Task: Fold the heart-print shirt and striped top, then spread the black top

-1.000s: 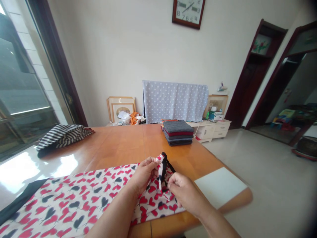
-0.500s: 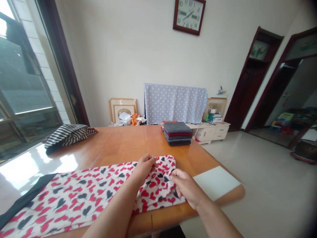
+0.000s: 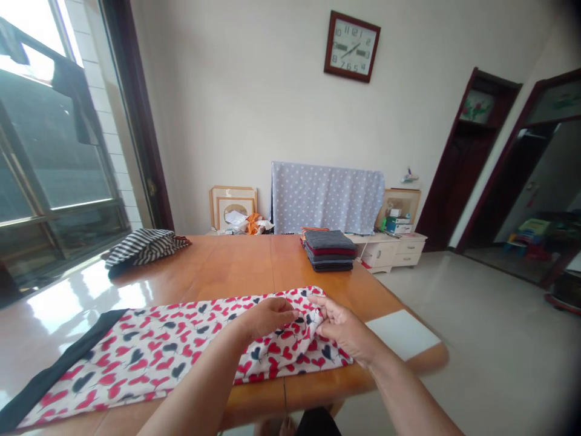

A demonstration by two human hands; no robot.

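A white garment [image 3: 149, 357] with red and dark hearts lies long and flat across the near side of the table, a dark band along its left end. My left hand [image 3: 271, 317] is closed on the cloth near the right end, fingers curled and thumb pointing right. Just to its right, my right hand [image 3: 341, 328] pinches a bunched fold of the same garment between thumb and fingers. Wrinkles gather between the two hands, and part of the left fingertips is hidden by cloth.
On the brown table [image 3: 236, 260] stands a stack of folded clothes [image 3: 329, 249] at the far right. A striped garment [image 3: 145, 248] lies heaped at the far left. A pale sheet [image 3: 402, 334] lies by the right corner. Beyond is a white cabinet [image 3: 399, 251].
The view has tilted up and turned slightly left. My right hand has drawn in a fold of the cloth, and my left hand sits lower, with its fingers pointing more to the right.
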